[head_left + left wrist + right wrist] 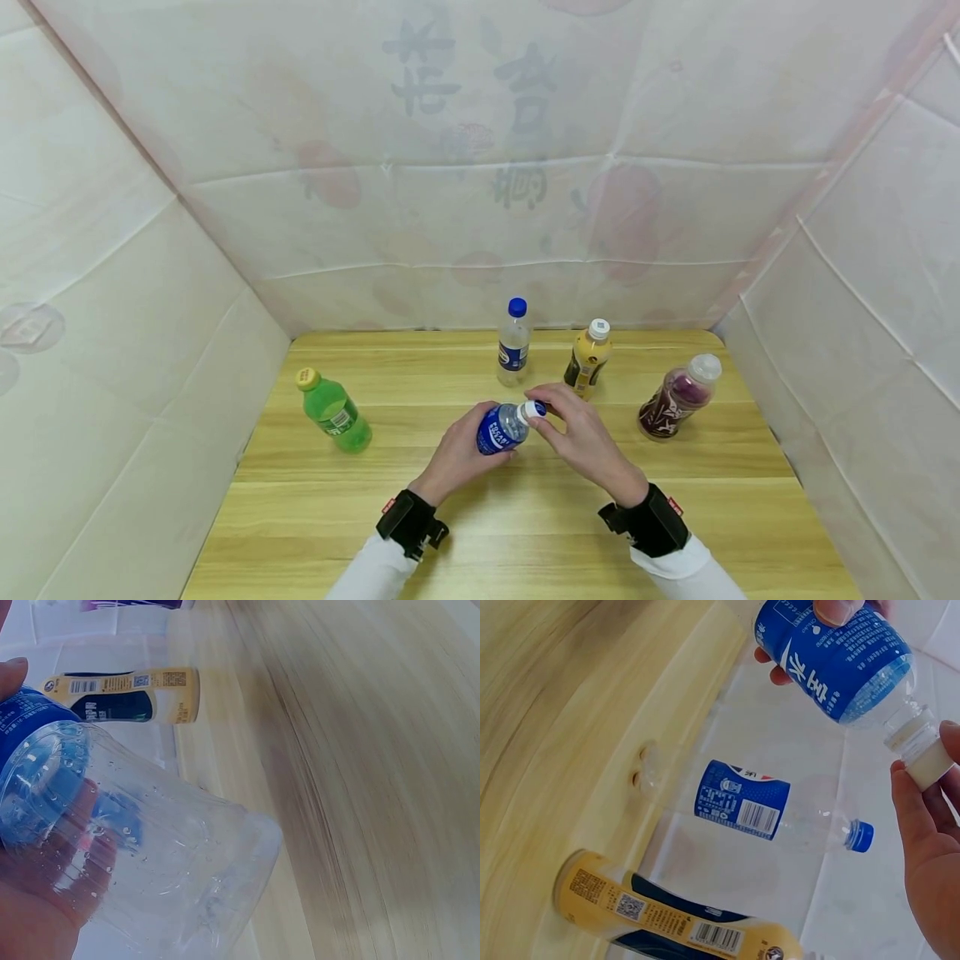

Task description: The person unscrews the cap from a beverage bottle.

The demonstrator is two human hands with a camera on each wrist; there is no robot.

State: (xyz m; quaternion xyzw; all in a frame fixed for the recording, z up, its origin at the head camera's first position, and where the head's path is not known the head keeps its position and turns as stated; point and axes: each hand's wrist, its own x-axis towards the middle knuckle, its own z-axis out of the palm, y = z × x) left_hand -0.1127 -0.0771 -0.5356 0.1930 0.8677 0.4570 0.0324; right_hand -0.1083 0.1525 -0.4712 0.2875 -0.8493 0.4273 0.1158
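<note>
A clear plastic drink bottle with a blue label (501, 430) is tilted above the table, its neck pointing up and right. My left hand (459, 452) grips it round the label. The thumb and fingers of my right hand (587, 435) pinch the white cap (930, 763) at the bottle's mouth. In the right wrist view the clear neck shows just below the cap; whether the cap is loose I cannot tell. Water droplets cling inside the bottle's lower part (165, 847) in the left wrist view, where no liquid level shows.
Behind the hands stand a clear bottle with a blue cap (514, 343) and a yellow bottle with a white cap (588, 360). A green bottle (339, 414) is at the left, a dark purple bottle (675, 402) at the right. Cloth-covered walls (480, 217) enclose the wooden table (525, 542).
</note>
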